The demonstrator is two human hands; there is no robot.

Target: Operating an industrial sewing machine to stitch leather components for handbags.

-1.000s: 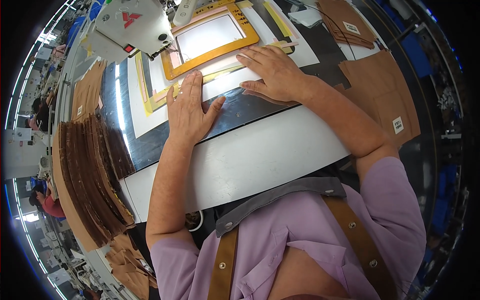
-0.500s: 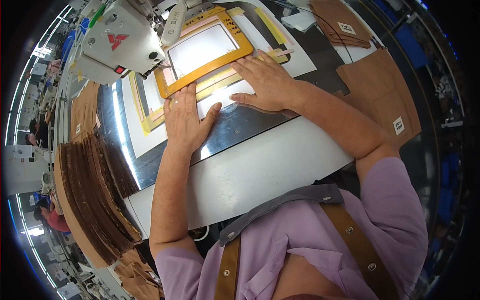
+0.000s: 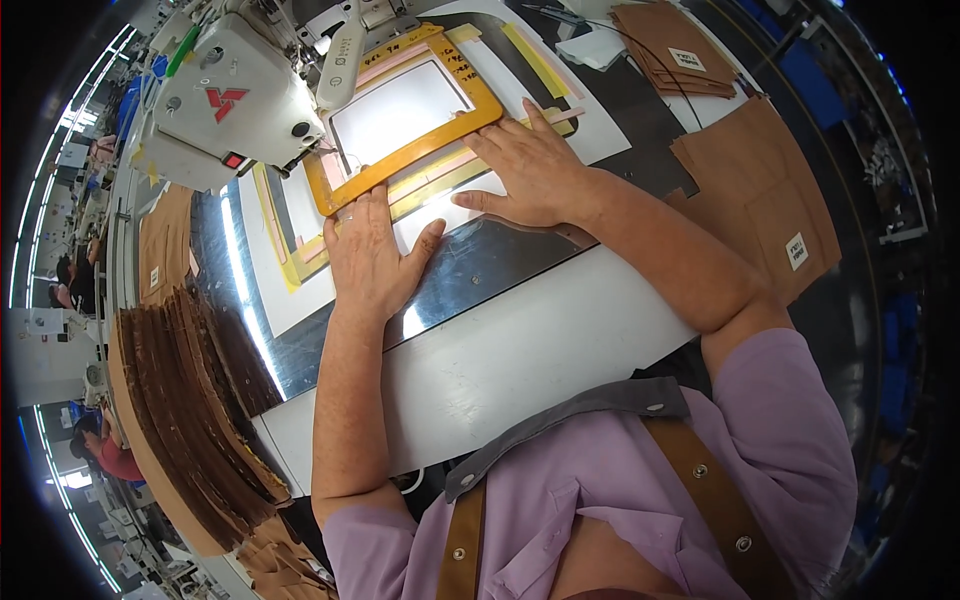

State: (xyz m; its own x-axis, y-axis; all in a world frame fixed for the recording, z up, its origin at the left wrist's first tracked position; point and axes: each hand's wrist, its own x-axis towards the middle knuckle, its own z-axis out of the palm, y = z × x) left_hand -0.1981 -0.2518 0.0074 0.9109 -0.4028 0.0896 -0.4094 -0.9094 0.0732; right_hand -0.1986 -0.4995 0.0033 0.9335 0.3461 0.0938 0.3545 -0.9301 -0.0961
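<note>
My left hand (image 3: 376, 262) lies palm down with its fingers stretched forward and its thumb out, fingertips at the near edge of an orange frame (image 3: 418, 148). To its right my right hand (image 3: 527, 172) is spread flat, its fingertips by the frame's near right corner. Neither hand grips anything. Under both hands is a white template sheet (image 3: 597, 132) with strips of yellow and pink tape. Handwritten marks run along the frame's top and right sides. The sewing machine head (image 3: 225, 105) stands at the frame's left, its needle area partly hidden.
A stack of dark brown pieces (image 3: 190, 400) sits at the left edge. Brown panels (image 3: 765, 190) lie on the right, with more brown panels (image 3: 665, 45) behind. A folded white cloth (image 3: 592, 47) is at the back. The metal plate (image 3: 475, 265) meets a white table edge (image 3: 520, 340).
The whole view has tilted slightly, so the machine and frame appear a little lower on the left. My hands keep about the same places against the frame.
</note>
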